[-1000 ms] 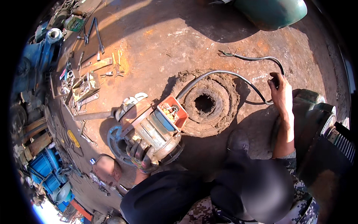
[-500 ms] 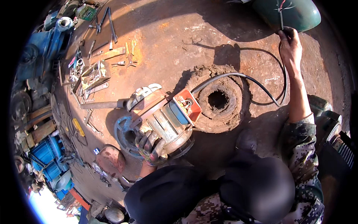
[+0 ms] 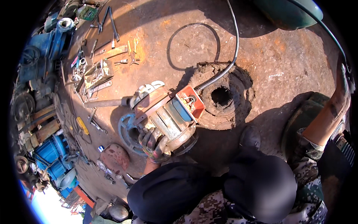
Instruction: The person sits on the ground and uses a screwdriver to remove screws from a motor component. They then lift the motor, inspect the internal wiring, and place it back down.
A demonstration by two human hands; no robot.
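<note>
My left hand (image 3: 152,143), in a dirty work glove, grips the lower end of a worn electric motor (image 3: 169,118) that lies tilted on the rusty floor. The motor has an open orange terminal box (image 3: 192,102) facing up. A black cable (image 3: 233,44) runs from that box up and across the floor, forming a loop (image 3: 192,44). My right hand (image 3: 342,91) is raised at the far right edge, closed on the black cable there. Just right of the motor sits a dirt-ringed round hole (image 3: 222,96).
Wrenches, bars and small tools (image 3: 97,74) lie scattered on the floor at the left. Blue machine parts (image 3: 50,158) and pulleys stand along the left edge. A blue ring-shaped cover (image 3: 127,131) and a rusty cap (image 3: 115,156) lie beside the motor. A green drum (image 3: 289,13) stands at the top.
My right hand has carried the cable from the floor up and out to the far right edge. The cable now lies in a loop. My left hand has stayed on the motor.
</note>
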